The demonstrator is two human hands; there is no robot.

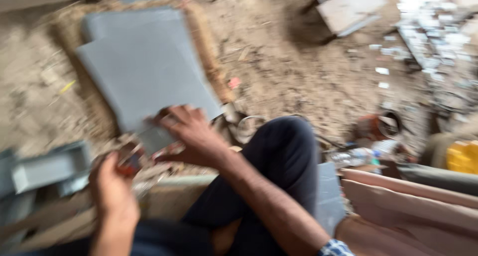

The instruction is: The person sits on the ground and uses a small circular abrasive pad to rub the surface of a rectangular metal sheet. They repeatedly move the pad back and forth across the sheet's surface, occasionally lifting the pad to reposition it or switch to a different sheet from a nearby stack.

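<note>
The picture is heavily blurred. My right hand [191, 134] rests on the near corner of a flat grey tile [144, 72] lying on a straw-coloured mat [204, 47], fingers curled over the tile's edge. My left hand [112, 186] is lower left, closed around a small dark red object [130, 161] whose kind I cannot make out. My knee in dark trousers [279, 156] sits between my arms.
Sandy, littered ground [298, 72] spreads around. Grey channel-shaped pieces [45, 171] lie at left. A pale slab [351, 7] and white tile scraps [433, 37] are at the top right. A rusty pot [378, 126], a yellow container [463, 156] and pinkish boards [408, 201] are at right.
</note>
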